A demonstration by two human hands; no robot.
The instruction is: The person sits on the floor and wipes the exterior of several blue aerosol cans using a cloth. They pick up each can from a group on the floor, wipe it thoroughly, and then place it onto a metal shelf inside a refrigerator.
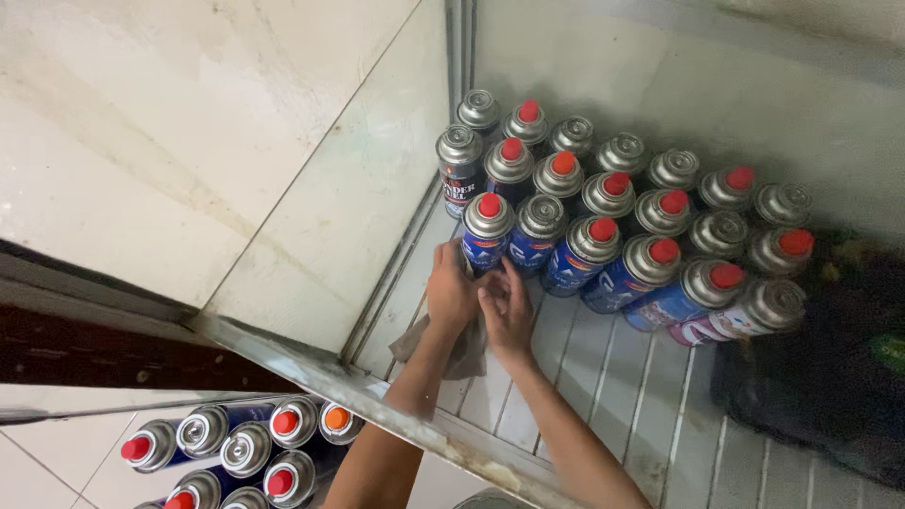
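Just beyond both grips, on a ribbed white shelf (603, 377) set in a tiled corner, stood a crowd of butane-style gas canisters (622, 221), packed shoulder to shoulder in slanting rows that ran away to the right of the hands. Some wore red caps (665, 250); others showed bare metal tops. The nearest one, a blue canister with a red cap (487, 231), stood upright at the front left of the pack, directly past the fingertips.

The left hand (451, 292) had its grip curled around the lower body of that blue canister, fingers pressed to its side. Beneath and behind this grip hung a crumpled grey-brown cloth (462, 349), bunched under the palm and trailing back toward the wrist over the shelf. Whether the left fingers pinched the cloth as well could not be told.

The right hand (507, 316) lay just beside the left, touching it, its grip loosely bent with the fingers reaching up toward the foot of the same canister and the neighbouring blue one; it clasped nothing that showed clearly.

Well below the grips, past a worn metal frame edge (311, 372), a second cluster of canisters (245, 448) stood on a pale tiled floor.
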